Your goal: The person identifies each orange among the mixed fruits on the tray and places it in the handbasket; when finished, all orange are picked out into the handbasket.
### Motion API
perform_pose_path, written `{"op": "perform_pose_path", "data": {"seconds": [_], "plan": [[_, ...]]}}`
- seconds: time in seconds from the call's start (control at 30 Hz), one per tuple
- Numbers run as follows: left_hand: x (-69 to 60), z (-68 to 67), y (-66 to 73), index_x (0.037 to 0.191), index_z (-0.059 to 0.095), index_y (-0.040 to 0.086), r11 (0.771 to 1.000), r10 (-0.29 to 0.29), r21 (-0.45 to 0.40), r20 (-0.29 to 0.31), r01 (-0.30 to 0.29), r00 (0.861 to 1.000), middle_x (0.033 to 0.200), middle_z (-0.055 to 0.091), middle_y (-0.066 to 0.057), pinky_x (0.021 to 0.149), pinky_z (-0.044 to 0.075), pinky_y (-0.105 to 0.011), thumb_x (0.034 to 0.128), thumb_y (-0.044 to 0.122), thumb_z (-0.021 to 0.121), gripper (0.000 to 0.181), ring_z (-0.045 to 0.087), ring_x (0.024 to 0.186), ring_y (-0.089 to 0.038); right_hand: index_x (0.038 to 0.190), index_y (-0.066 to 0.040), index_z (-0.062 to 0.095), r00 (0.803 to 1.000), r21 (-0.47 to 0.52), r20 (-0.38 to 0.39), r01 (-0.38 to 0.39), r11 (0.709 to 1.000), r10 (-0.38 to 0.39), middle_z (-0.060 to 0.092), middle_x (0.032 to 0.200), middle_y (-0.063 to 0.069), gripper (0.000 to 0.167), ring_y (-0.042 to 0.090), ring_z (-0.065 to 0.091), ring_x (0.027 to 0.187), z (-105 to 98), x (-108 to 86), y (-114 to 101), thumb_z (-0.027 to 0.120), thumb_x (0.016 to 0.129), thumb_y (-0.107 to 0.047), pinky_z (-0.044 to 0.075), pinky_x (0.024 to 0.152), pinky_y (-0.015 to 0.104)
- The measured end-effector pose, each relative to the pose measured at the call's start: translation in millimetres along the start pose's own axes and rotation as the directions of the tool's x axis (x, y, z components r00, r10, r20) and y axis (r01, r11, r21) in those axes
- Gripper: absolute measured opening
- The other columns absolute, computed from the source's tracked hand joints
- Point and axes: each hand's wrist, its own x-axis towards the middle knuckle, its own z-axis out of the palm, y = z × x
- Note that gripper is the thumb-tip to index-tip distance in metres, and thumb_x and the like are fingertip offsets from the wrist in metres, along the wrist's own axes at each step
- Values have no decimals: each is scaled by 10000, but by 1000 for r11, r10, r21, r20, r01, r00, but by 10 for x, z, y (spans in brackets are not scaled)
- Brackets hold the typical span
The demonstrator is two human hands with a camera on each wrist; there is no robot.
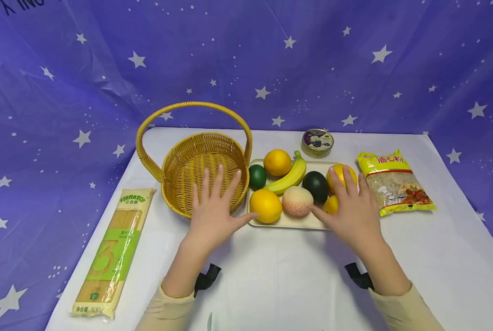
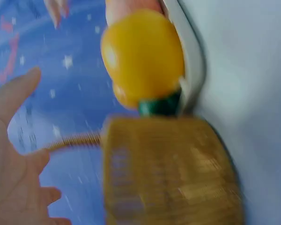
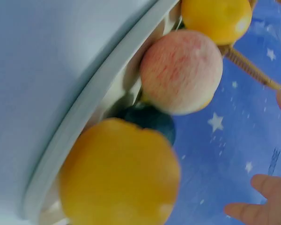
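My left hand [image 1: 213, 220] is spread with straight fingers, in front of the wicker basket [image 1: 207, 177] with a tall handle. Its thumb tip is near a yellow-orange fruit [image 1: 266, 206]; whether they touch, I cannot tell. Fingers also spread, my right hand [image 1: 356, 218] hovers over the right end of a cream tray [image 1: 288, 225], partly hiding two orange-yellow fruits [image 1: 333, 174]. Also on the tray are a peach [image 3: 182, 72], a banana [image 1: 289, 177], an orange [image 1: 277, 162], a dark green fruit [image 1: 316, 186] and a smaller green one [image 1: 257, 177]. Neither hand holds anything.
A spaghetti pack [image 1: 111, 255] lies at the left table edge. To the right of the tray is a yellow food bag [image 1: 397, 184], and behind it a round tin [image 1: 317, 143]. Starry purple cloth [image 1: 230, 55] hangs behind the white table [image 1: 288, 276].
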Motion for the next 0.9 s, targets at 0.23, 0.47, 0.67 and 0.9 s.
{"op": "perform_pose_path", "data": {"seconds": [0.23,0.47,0.67,0.9], "plan": [[-304,60,-536,1562,-12,278,942,-250,-247,-59,228,967,1576,-223,-60,1059,14,-708,813,600,673,1065,-249,1407,-317,1562,-122,121,990,205,90,-124,971,107,146,1546,282,1016,556,172,1343,43,-102,350,616,836,-633,157,1020,726],[-444,167,-816,1543,-92,297,758,-412,-540,41,367,910,1539,-317,-1,1014,110,-757,832,509,711,1094,-241,1401,-353,1543,-29,125,956,300,215,-260,918,201,244,1481,327,1029,535,269,1302,166,-205,538,621,850,-606,246,969,732],[-403,203,-905,1550,-85,254,564,-431,-743,107,360,896,1540,-310,-51,1114,167,-593,887,362,702,1034,-127,1426,-371,1531,-10,162,945,341,233,-300,891,229,280,1443,339,1005,535,302,1267,244,-214,580,665,847,-548,268,969,724],[-367,175,-922,1558,-53,230,403,-439,-838,175,367,881,1557,-263,-43,1124,245,-480,896,230,708,1009,-62,1443,-324,1512,7,220,951,390,209,-294,873,227,303,1454,318,952,523,323,1273,265,-173,613,715,847,-460,286,996,684]]}}
